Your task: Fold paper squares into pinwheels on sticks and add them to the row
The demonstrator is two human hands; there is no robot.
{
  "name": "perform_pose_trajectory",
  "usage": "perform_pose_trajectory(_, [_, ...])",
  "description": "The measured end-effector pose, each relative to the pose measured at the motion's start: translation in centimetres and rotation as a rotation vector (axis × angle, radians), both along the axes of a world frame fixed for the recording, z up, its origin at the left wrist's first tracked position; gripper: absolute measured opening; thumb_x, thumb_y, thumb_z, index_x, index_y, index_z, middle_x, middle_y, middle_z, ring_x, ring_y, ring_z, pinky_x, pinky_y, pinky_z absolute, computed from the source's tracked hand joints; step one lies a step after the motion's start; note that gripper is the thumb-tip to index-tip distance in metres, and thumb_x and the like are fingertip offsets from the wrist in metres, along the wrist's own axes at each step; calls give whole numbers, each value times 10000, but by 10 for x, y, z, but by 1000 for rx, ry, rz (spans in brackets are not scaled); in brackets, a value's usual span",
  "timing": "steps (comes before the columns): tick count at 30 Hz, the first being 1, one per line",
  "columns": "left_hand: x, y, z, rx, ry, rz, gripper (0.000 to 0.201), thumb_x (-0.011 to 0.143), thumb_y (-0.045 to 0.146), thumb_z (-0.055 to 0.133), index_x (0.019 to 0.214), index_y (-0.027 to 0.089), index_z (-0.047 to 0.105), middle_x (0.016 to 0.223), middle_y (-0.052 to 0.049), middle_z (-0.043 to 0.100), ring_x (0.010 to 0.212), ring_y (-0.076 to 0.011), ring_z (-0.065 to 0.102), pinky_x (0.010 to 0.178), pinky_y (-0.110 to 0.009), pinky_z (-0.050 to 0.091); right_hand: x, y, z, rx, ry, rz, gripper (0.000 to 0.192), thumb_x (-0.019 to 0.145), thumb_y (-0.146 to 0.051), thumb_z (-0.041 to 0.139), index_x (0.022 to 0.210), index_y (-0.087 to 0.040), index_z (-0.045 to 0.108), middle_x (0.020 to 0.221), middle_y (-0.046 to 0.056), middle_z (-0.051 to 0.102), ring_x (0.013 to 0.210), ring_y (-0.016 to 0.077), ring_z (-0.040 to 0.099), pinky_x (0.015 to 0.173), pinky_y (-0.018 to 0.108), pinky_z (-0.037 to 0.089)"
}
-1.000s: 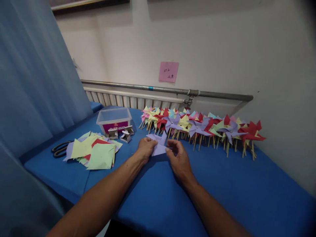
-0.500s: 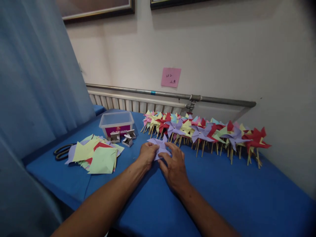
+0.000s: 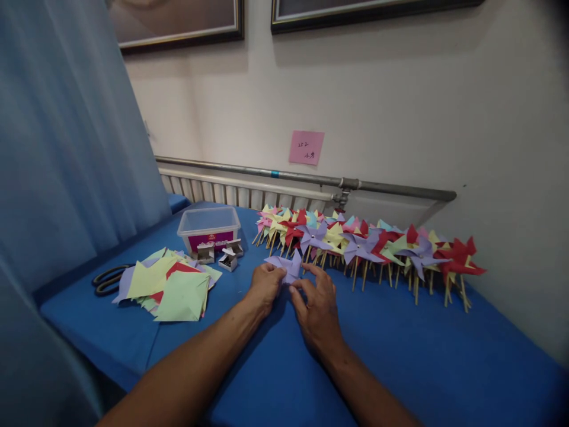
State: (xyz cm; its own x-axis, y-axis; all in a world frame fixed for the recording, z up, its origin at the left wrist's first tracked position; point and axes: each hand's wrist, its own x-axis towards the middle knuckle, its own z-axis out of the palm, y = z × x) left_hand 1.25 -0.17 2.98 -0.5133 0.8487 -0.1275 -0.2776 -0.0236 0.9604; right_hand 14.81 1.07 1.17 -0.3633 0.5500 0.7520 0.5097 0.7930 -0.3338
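Note:
A purple paper pinwheel head (image 3: 291,267) is held just above the blue-covered table, with no stick visible on it. My left hand (image 3: 265,286) pinches its left side between thumb and fingers. At the lower right edge of the paper, the thumb and a bent finger of my right hand (image 3: 316,299) close together on it, while another finger reaches along the right side. The fingertips partly cover the pinwheel's lower blades. Beyond my hands, finished pinwheels on sticks (image 3: 362,243) lie in a long colourful row.
Loose paper sheets (image 3: 181,296) are piled on the left, beside black-handled scissors (image 3: 109,280). Behind them are a clear plastic tub (image 3: 208,222) and small open boxes (image 3: 229,260). A radiator (image 3: 249,194) and a metal pipe (image 3: 306,178) run along the wall.
My right hand has shifted slightly lower along the pinwheel's edge, and the lower right blade shows less than before. The left hand keeps its grip. The view has tilted up a little.

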Motion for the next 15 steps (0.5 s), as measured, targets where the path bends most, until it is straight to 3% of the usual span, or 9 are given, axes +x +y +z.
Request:
perform_pose_trajectory(9, [5,1,-2,-36,126,-5,181,702,236,701,598,176,566,497,21,553,420,-89,421,445,-228,294,-3,11,-10,-370,266,40,213,922,-376,599,775,-241,674,1335,133,610,1254,317,565,1070,549,435])
perform_pose_trajectory(15, [7,1,-3,-12,181,-18,215,714,237,690,568,186,540,475,45,507,419,-84,381,441,-225,270,-5,23,-20,-501,395,23,274,842,-436,686,652,-240,697,1273,140,688,1208,329,622,1049,501,458])
